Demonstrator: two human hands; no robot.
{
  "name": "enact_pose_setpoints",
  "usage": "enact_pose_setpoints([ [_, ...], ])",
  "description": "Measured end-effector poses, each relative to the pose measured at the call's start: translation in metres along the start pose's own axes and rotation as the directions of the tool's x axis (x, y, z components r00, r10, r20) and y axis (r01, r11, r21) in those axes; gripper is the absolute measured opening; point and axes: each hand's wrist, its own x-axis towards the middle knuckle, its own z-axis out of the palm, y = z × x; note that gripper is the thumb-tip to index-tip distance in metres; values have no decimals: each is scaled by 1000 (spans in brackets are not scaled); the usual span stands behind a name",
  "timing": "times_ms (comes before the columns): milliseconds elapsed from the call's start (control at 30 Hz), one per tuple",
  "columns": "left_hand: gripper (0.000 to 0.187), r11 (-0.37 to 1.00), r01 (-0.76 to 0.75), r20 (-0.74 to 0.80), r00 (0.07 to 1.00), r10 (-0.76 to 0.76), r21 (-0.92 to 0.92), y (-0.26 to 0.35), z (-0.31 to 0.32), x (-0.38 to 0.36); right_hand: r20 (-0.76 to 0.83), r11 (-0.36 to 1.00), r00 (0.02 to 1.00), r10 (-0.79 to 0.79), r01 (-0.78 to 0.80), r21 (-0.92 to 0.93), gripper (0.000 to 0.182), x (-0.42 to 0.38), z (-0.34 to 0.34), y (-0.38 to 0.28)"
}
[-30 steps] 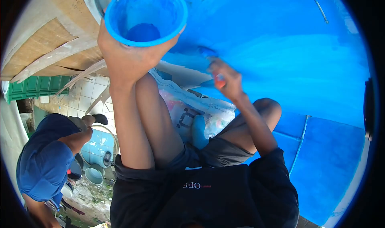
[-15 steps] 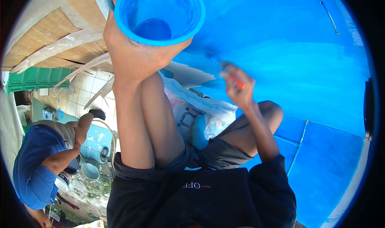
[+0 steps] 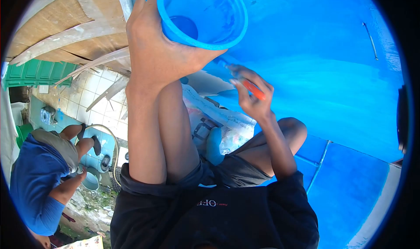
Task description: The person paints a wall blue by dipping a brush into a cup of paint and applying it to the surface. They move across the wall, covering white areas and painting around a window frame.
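Note:
My left hand (image 3: 166,52), large in the upper part of the view, grips a blue bucket (image 3: 238,28) with a little dark blue paint (image 3: 186,26) at its bottom. In my right hand (image 3: 253,93) is a paintbrush with an orange handle (image 3: 253,89). Its bristle end is blurred and points up and left, close to the blue painted surface (image 3: 315,87). The surface shows lighter and darker blue streaks. Below the bucket lies a plastic sack (image 3: 238,125) with blue stains.
At the lower left a person in a blue shirt (image 3: 35,179) bends near a light bucket (image 3: 90,179) and a hose (image 3: 116,155). Wooden boards (image 3: 65,34) lean at the upper left. A metal handle (image 3: 370,41) sticks out from the blue surface.
The bucket has moved right in view with my left hand. My right hand and the brush have shifted slightly left, nearer the bucket. The other person's legs and arm have changed position.

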Motion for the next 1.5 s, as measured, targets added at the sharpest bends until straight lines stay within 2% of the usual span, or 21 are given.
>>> enact_pose_setpoints([
  [133, 71, 993, 51, -86, 995, -59, -102, 2, -2, -1, -184, 986, 981, -52, 21, -168, 13, 40, -33, 2],
  [200, 77, 956, 135, -65, 986, -157, -262, 3, -8, -1, -226, 938, 941, -252, 181, -295, 3, 63, -72, -47],
  [233, 77, 955, 143, -65, 984, -165, -261, 1, -9, -2, -218, 891, 919, -330, 226, -394, 15, 67, -86, -66],
  [300, 83, 983, 12, -32, 999, -18, -182, -5, -11, -2, -433, 839, 742, -512, 324, -437, 14, 67, -76, -83],
  [333, 83, 983, 9, -29, 999, -14, -181, -5, -13, -3, -437, 839, 739, -512, 323, -437, 14, 61, -71, -76],
  [433, 86, 997, 26, -15, 1000, -25, 75, -5, -18, -8, -154, 863, 988, 25, -99, -495, 38, 21, -44, -35],
  [467, 87, 998, 43, -36, 998, -45, -54, -6, -18, -7, -1, 824, 929, -369, 327, -462, 34, 15, -22, -24],
  [633, 81, 936, 191, -54, 975, -216, -296, 6, -11, -11, 78, 916, 952, -295, 305, -259, 30, -27, 59, 35],
  [700, 56, 969, -34, 27, 999, 28, 247, 18, -14, -3, 122, 959, 973, -198, 218, -183, 30, -24, 54, 35],
  [767, 57, 955, -46, 8, 999, 45, 293, 20, -15, -1, 49, 993, 993, -105, 107, -47, 30, -3, 23, 31],
  [833, 57, 939, -45, -12, 999, 52, 341, 22, -16, 0, -184, 984, 981, -57, 25, -174, 26, 29, -21, 2],
  [900, 59, 887, 17, 53, 998, -46, 462, 27, -20, 1, -70, 799, 914, -400, 310, -515, 22, 55, -68, -46],
  [967, 59, 890, 35, 50, 997, -64, 454, 25, -24, -3, -277, 824, 812, -513, 377, -422, 34, 49, -84, -47],
  [1033, 60, 912, 55, 22, 997, -70, 406, 21, -22, -6, -252, 725, 884, -394, 130, -677, 42, 42, -79, -56],
  [1067, 60, 924, 60, 4, 998, -67, 379, 19, -21, -6, -247, 674, 946, 208, -322, -665, 34, 20, -72, -57],
  [1100, 60, 934, 62, -15, 998, -61, 352, 16, -20, -5, -53, 845, 949, -310, 249, -474, 23, 8, -64, -24],
  [1167, 59, 949, 42, -29, 999, -35, 311, 13, -23, -3, 55, 860, 912, -407, 403, -314, 22, -4, -36, -7],
  [1267, 59, 962, 58, -44, 998, -48, 265, 18, -23, -3, 169, 964, 974, -152, 184, -190, 23, -21, -32, 7],
  [1333, 58, 961, 90, -29, 996, -85, 260, 23, -26, -8, 127, 975, 967, -219, 221, -3, 25, -9, -71, 22],
  [1433, 62, 958, 122, -57, 992, -111, 257, 28, -27, -3, -21, 841, 900, -436, 399, -365, 33, 47, -128, -30],
  [1500, 79, 951, 251, -87, 967, -239, 182, 33, -28, -7, -152, 850, 889, -432, 344, -399, 25, 39, -143, -62],
])
